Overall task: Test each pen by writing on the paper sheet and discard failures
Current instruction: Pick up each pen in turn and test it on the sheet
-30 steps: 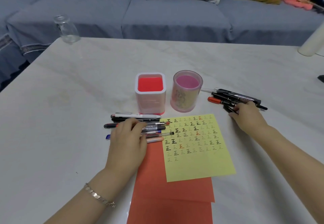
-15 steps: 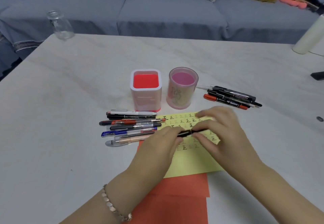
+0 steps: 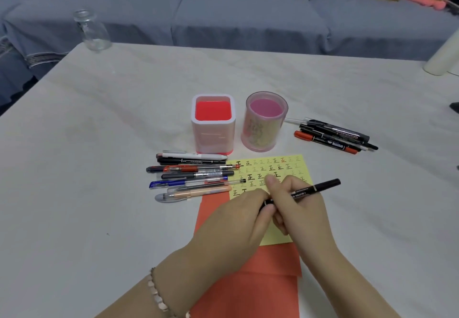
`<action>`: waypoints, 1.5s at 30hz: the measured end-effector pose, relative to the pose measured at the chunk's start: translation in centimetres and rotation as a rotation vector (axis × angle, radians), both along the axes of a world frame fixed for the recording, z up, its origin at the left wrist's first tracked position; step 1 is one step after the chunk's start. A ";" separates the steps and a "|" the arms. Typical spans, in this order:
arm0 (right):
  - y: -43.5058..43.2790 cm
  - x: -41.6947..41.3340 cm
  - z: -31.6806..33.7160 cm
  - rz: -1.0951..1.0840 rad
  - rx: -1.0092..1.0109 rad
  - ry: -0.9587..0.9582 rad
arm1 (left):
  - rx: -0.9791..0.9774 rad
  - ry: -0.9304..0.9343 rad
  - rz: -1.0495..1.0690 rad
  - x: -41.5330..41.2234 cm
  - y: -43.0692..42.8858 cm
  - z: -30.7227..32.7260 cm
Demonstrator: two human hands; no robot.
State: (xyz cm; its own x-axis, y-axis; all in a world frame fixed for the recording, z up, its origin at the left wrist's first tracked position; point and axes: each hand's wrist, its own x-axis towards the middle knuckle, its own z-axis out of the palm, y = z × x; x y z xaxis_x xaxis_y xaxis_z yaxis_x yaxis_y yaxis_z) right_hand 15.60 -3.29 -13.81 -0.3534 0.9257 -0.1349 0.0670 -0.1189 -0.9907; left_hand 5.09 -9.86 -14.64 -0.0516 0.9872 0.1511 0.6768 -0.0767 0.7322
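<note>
Yellow paper sheet [image 3: 270, 166] on the table [image 3: 99, 143], one black pen [image 3: 315, 188] held above it.
Behind stand two holders, a square holder [image 3: 213, 131] and a round holder [image 3: 265, 128]; a row of seven pens [image 3: 193, 176] lies beside the sheet's left edge, and a smaller heap [image 3: 332, 136] lies off to the right. The left hand [image 3: 236, 223] pinches the pen's near end, and the right hand [image 3: 298, 208] has its grip curled round the barrel.

paper sheet [image 3: 273, 166] on larger sheets [image 3: 248, 293] | square holder [image 3: 213, 128], round cup [image 3: 265, 123] side by side at its 11 and 12 o'clock | pen row [image 3: 193, 176] at 9 — tips overlapping its edge | pen pile [image 3: 332, 136] at 2 | held pen [image 3: 320, 187] above it, end past 3
</note>
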 end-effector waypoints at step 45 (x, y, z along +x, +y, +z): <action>0.3 -1.1 -7.6 -0.347 0.262 -0.210 | 0.034 0.400 0.135 -1.7 0.1 -8.7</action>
State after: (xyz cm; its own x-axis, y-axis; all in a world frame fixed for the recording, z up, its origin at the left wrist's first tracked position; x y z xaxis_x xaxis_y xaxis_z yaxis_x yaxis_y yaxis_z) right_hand 14.53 -2.96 -21.36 -0.0078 0.9965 0.0831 0.2691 0.0821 -0.9596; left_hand 3.38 -9.81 -23.33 -0.1112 0.9696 0.2178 0.9129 0.0130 0.4081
